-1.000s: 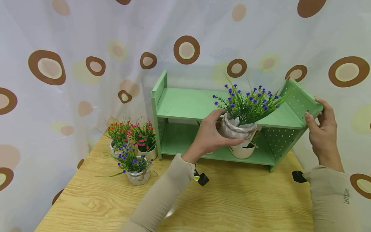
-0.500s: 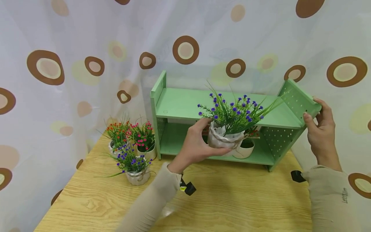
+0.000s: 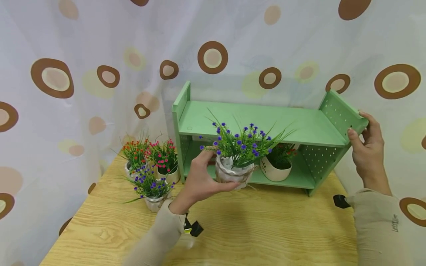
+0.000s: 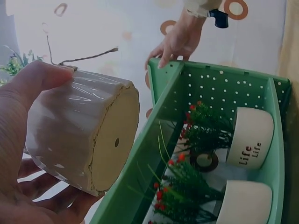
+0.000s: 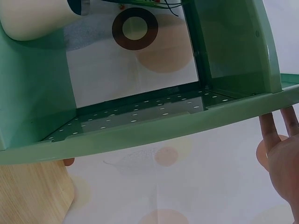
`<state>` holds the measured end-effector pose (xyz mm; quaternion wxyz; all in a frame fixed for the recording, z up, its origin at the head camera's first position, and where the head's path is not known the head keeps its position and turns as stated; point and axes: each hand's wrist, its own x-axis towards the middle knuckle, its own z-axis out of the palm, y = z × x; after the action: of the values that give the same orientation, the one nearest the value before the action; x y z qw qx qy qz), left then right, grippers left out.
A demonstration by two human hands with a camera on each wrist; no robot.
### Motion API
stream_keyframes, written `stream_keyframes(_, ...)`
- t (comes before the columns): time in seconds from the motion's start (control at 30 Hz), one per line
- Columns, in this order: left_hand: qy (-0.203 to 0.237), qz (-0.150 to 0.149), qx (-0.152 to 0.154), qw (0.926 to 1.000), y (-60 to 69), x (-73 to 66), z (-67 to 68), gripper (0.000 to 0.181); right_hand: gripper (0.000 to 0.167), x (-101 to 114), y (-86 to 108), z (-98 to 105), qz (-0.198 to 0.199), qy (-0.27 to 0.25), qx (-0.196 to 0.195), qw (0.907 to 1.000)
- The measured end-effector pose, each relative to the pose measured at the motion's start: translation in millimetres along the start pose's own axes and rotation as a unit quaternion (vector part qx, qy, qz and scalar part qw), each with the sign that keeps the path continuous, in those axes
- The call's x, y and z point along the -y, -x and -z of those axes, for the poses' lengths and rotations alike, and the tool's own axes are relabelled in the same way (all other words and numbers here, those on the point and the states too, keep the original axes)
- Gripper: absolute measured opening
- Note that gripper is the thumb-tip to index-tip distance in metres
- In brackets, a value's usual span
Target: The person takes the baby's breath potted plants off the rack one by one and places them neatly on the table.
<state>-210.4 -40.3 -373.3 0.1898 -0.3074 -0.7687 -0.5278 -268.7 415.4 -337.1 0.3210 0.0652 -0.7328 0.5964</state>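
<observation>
A potted plant with purple flowers (image 3: 237, 171), its pale pot tied with twine, is held off the table in front of the two-tier green shelf (image 3: 259, 120). My left hand (image 3: 199, 179) grips that pot, thumb on the near side and fingers around it. The left wrist view shows the pot's bare underside (image 4: 117, 140) with a small hole. At the shelf's right end my right hand (image 3: 369, 157) holds the top of the perforated side panel, thumb in front and fingers behind. On the lower tier stands a white pot with red flowers (image 3: 277, 170); the left wrist view shows a second such pot (image 4: 245, 203) beside it.
Left of the shelf, three potted plants stand on the wooden table (image 3: 266, 229): orange-red flowers (image 3: 135, 153), pink flowers (image 3: 164, 162) and purple flowers (image 3: 156, 190). A patterned curtain (image 3: 239, 33) hangs behind the shelf.
My left hand has carried the purple-flowered plant leftward and down, away from the shelf's right part, uncovering the white pot on the lower tier. My right hand stays on the side panel.
</observation>
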Motion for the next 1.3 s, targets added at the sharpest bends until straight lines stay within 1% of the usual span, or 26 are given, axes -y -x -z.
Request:
stream_keyframes(0.1, -0.009, 0.003, -0.008, 0.9999, 8.5, 4.0, 9.8, 0.067, 0.055, 0, 0.4, 1, -0.002, 0.004, 0.000, 1.0000)
stream_keyframes(0.2, -0.018, 0.005, -0.015, 0.9997, 16.6, 8.3, 19.8, 0.067, 0.055, 0, 0.1, 2, 0.000, -0.013, -0.004, 0.9999)
stream_keyframes(0.3, -0.041, 0.011, -0.026, 0.9988, 24.6, 12.1, 30.4, 0.068, 0.055, 1, -0.4, 3, 0.003, -0.032, -0.006, 0.9995)
stream_keyframes(0.47, -0.064, 0.017, -0.048, 0.9966, 37.6, 15.4, 49.7, 0.065, 0.054, 2, -0.2, 4, 0.003, -0.038, -0.010, 0.9992)
stream_keyframes(0.6, -0.092, 0.015, -0.082, 0.9923, 50.0, 18.5, 69.1, 0.059, 0.054, 2, -0.2, 3, 0.005, -0.053, -0.011, 0.9985)
stream_keyframes(0.7, -0.109, 0.013, -0.105, 0.9884, 59.5, 22.0, 86.5, 0.056, 0.054, 1, -0.4, 2, 0.009, -0.054, -0.011, 0.9985)
stream_keyframes(0.8, -0.112, 0.026, -0.125, 0.9855, 68.6, 23.5, 105.1, 0.060, 0.054, 0, -1.4, 0, 0.013, -0.042, -0.003, 0.9990)
stream_keyframes(0.87, -0.115, 0.044, -0.139, 0.9826, 74.8, 23.5, 117.0, 0.070, 0.054, 1, -2.2, -2, 0.015, -0.036, 0.005, 0.9992)
stream_keyframes(1.0, -0.126, 0.087, -0.167, 0.9739, 88.0, 25.3, 138.4, 0.086, 0.055, 1, -3.0, -4, 0.020, -0.029, 0.017, 0.9992)
stream_keyframes(1.07, -0.131, 0.106, -0.180, 0.9690, 94.3, 27.8, 148.3, 0.088, 0.055, 2, -2.6, -3, 0.023, -0.030, 0.016, 0.9992)
stream_keyframes(1.13, -0.142, 0.119, -0.192, 0.9638, 99.9, 30.6, 158.1, 0.091, 0.055, 2, -1.8, -3, 0.024, -0.036, 0.015, 0.9990)
stream_keyframes(1.3, -0.182, 0.137, -0.225, 0.9474, 110.6, 38.2, 179.4, 0.090, 0.054, 2, -0.1, 0, 0.019, -0.046, 0.008, 0.9987)
